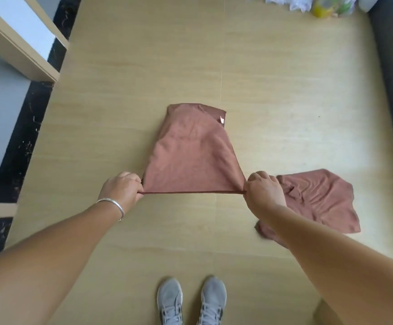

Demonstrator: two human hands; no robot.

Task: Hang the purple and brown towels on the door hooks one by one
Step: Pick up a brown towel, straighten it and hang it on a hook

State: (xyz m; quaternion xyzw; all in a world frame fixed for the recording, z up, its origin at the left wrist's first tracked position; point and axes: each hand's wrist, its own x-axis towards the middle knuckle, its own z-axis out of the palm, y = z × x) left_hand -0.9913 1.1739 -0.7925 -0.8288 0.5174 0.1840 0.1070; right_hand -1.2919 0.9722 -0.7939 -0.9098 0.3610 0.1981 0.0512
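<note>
A brown towel (190,151) hangs stretched between my two hands over the wooden floor, its top edge pulled taut and a small pale label at its far corner. My left hand (122,190) pinches the towel's left top corner. My right hand (262,190) pinches the right top corner. A second brown towel (319,200) lies crumpled on the floor to the right, partly hidden behind my right forearm. No purple towel and no door hooks are in view.
A white door frame (19,41) and a black marble threshold (26,127) run along the left. A dark grey edge (392,78) borders the right. Plastic bags and a yellow item (319,7) lie at the top right. My grey shoes (190,301) stand below.
</note>
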